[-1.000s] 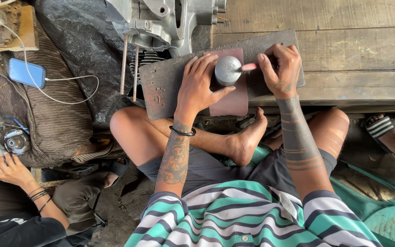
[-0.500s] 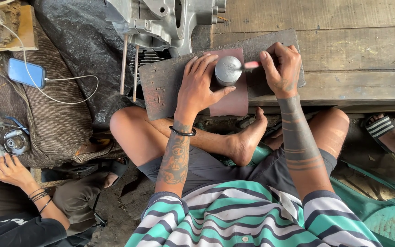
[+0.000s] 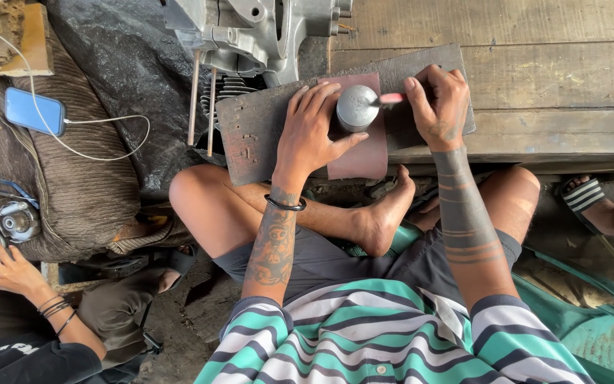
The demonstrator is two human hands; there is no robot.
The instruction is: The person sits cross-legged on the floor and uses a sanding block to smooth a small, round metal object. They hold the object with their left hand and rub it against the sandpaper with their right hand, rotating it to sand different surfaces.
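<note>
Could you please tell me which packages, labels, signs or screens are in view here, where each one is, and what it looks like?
Phone: far left, lying flat on a brown ribbed cushion; a rounded rectangle with a plain light-blue face turned up, and a white cable plugged into its right end.
Nothing else: no package, label or sign shows.

Soft, even daylight, bright around the hands; faint shadows beneath them, sharp focus, slight wide-angle stretching toward the edges.
</note>
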